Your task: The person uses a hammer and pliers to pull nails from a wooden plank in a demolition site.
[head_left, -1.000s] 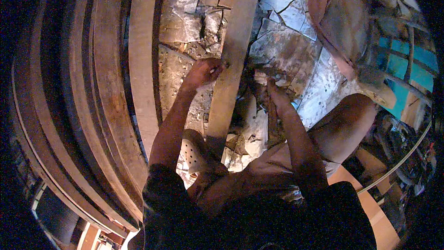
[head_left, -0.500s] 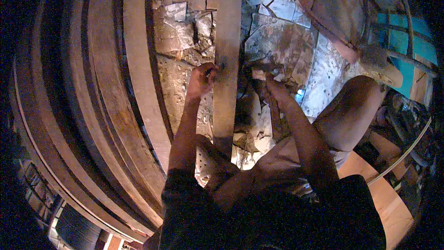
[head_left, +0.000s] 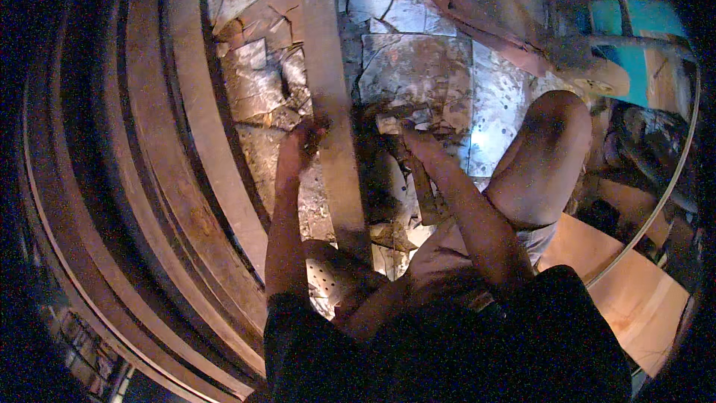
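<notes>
A long wooden beam [head_left: 328, 60] runs away from me between my two hands. My left hand [head_left: 300, 143] is at its left edge, fingers curled closed; what they hold, if anything, is too dark and blurred to make out. Right of the beam, my right hand [head_left: 424, 143] is closed around a short brown wooden piece like a handle [head_left: 426, 198], which points back toward my knees. A small pale block-like shape [head_left: 388, 124] shows by its fingertips. The kind of this held thing is unclear. Deep shadow covers the beam's right side.
Several long planks [head_left: 194, 201] lie side by side on my left. Broken tiles [head_left: 418, 67] and rubble cover the ground ahead. My bent right knee [head_left: 548, 134] stands at the right, near a pale wooden board [head_left: 597, 269]. Teal panels [head_left: 634, 7] are farther off.
The view has shifted, so the beam and both hands appear farther left. My left hand sits slightly lower along the beam's edge; my right hand keeps its hold on the handle-like piece.
</notes>
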{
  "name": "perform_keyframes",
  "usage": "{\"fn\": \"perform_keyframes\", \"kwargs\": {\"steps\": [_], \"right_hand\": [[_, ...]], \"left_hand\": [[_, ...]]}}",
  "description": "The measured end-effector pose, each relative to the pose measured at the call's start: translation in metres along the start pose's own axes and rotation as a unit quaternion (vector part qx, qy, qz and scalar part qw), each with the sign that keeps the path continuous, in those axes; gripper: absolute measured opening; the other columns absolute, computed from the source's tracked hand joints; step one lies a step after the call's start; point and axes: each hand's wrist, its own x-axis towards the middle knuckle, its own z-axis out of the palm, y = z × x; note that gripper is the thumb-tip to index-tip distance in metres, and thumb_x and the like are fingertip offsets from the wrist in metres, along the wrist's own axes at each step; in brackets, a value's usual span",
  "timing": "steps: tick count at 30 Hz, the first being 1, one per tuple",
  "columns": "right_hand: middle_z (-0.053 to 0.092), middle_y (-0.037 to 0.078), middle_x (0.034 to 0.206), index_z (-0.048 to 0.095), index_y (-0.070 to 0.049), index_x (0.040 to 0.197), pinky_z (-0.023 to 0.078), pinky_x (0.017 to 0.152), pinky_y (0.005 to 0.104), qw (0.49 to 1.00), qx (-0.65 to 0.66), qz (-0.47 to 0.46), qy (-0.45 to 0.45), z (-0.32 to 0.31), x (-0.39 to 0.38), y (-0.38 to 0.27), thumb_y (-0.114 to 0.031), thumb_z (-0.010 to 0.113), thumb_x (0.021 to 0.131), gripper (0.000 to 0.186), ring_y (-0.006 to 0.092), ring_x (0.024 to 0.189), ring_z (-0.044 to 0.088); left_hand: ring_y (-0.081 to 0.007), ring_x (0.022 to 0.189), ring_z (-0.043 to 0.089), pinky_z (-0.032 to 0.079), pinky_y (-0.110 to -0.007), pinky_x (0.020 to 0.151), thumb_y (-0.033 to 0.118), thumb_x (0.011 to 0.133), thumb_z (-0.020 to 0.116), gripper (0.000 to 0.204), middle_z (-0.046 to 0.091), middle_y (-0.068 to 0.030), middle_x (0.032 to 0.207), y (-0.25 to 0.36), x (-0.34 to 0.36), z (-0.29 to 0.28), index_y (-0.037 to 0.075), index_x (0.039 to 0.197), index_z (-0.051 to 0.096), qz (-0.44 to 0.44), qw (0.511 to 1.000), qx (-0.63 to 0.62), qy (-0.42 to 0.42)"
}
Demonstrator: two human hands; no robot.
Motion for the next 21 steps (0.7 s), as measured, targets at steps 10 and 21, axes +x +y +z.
{"fn": "perform_keyframes", "kwargs": {"steps": [10, 21], "right_hand": [[0.054, 0.002, 0.069, 0.055, -0.009, 0.091, 0.044, 0.050, 0.0310, 0.906, 0.396, -0.108, 0.103, -0.065, 0.074, 0.009, -0.034, 0.048, 0.093, 0.026, 0.0154, 0.053, 0.048], [0.051, 0.003, 0.066, 0.052, -0.013, 0.086, 0.044, 0.048, 0.0343, 0.951, 0.306, 0.041, 0.021, -0.032, 0.056, 0.027, -0.045, 0.045, 0.092, 0.033, 0.0144, 0.051, 0.046]], "left_hand": [[-0.0181, 0.064, 0.060, 0.047, -0.031, 0.058, 0.012, 0.087, 0.064, 0.011, 0.064, -0.0091, 0.076, 0.019, -0.020, -0.032, 0.005, 0.092, 0.058, -0.025, 0.998, -0.013, 0.050], [-0.0166, 0.075, 0.061, 0.048, -0.029, 0.061, 0.023, 0.092, 0.060, 0.024, 0.064, -0.0088, 0.087, 0.027, -0.021, -0.030, 0.003, 0.104, 0.058, -0.117, 0.983, -0.049, 0.131]]}}
